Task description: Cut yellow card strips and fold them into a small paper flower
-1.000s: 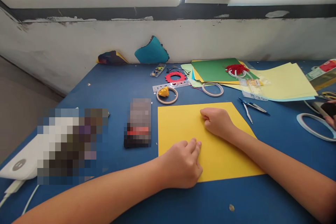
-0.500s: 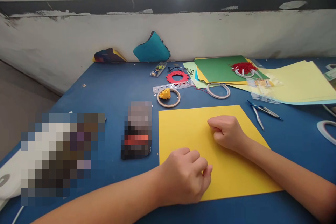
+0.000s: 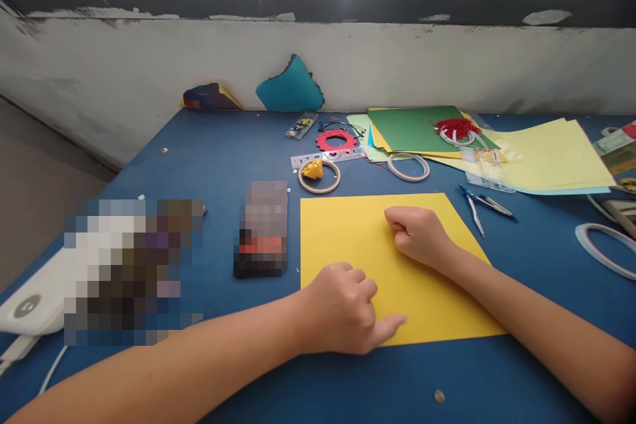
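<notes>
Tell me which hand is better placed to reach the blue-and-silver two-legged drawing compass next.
Probably the right hand: it is nearer the compass, whereas the left hand is farther off, with the right wrist in between.

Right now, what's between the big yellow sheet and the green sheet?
In the head view, a pale ring lies on the table beyond the yellow sheet, then paper edges by the green sheet.

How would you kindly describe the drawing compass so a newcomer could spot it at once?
On the blue table, find the large yellow sheet beneath the left hand and right hand. The compass lies just right of that sheet's far right corner. Its two slim legs spread in a V from a blue top, unlike the round white roll to its left.
</notes>
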The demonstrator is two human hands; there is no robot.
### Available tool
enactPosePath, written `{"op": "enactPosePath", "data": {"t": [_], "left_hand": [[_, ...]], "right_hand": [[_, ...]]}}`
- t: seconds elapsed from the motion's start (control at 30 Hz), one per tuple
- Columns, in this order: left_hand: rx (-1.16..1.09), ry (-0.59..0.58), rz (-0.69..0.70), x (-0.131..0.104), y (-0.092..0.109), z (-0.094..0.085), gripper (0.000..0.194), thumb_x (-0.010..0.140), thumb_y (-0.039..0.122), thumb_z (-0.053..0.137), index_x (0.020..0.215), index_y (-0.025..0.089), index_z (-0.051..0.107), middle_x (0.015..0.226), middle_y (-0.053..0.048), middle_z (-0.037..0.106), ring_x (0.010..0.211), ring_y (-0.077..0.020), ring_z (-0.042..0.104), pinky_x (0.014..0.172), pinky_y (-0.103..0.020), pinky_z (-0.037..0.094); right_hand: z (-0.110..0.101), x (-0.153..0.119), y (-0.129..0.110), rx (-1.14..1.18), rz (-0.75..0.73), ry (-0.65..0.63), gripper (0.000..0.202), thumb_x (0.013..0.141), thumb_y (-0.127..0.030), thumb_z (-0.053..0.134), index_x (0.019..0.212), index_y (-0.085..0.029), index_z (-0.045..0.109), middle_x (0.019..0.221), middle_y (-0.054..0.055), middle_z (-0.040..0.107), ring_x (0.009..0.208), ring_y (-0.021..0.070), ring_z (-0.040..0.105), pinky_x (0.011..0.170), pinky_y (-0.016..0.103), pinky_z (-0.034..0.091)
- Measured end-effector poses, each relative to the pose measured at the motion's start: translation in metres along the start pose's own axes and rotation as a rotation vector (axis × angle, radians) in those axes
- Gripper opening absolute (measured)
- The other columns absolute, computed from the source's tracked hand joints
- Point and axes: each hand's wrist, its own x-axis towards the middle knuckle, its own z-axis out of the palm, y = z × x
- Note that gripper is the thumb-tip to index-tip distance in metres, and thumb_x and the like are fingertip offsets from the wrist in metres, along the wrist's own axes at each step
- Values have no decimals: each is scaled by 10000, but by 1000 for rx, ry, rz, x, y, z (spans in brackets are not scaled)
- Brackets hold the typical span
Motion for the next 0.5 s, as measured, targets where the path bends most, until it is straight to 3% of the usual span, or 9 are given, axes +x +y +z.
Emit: {"op": "enactPosePath", "data": {"t": [0.1, 0.23, 0.3, 0.4, 0.5], "left_hand": [[4, 8, 20, -1, 5, 0, 713, 714, 756, 475, 332, 168, 351, 378, 11, 292, 396, -91, 257, 433, -288, 137], [3, 29, 59, -1, 7, -1, 745, 679, 818, 421, 321, 170, 334, 385, 10, 282, 404, -89, 244, 445, -296, 123], [24, 15, 44, -1, 4, 0, 710, 752, 728, 465, 332, 170, 334, 393, 6, 300, 412, -93, 255, 447, -297, 129], [57, -45, 33, -1, -1, 1, 535, 850, 408, 575, 409, 162, 399, 441, 5, 374, 438, -104, 315, 453, -292, 162], [48, -77, 4, -1, -3, 2, 379, 853, 156, 531, 481, 153, 458, 505, 6, 429, 467, -111, 352, 455, -296, 205]], "right_hand": [[0, 0, -1, -9, 7, -18, 230, 494, -96, 373, 577, -201, 186, 495, -30, 261, 484, 115, 224, 493, 259, 153], [0, 0, -2, -18, 15, -31, 239, 488, -95, 379, 577, -199, 183, 494, -29, 261, 486, 116, 221, 497, 260, 149], [0, 0, -1, -21, 14, -34, 238, 492, -94, 380, 578, -198, 184, 495, -28, 267, 488, 116, 222, 498, 259, 150], [0, 0, 0, -24, 13, -39, 233, 495, -92, 380, 579, -198, 190, 497, -28, 277, 490, 116, 229, 502, 260, 153], [0, 0, 0, -26, 14, -44, 234, 494, -94, 383, 579, -198, 193, 497, -28, 279, 491, 116, 231, 503, 262, 151]]}}
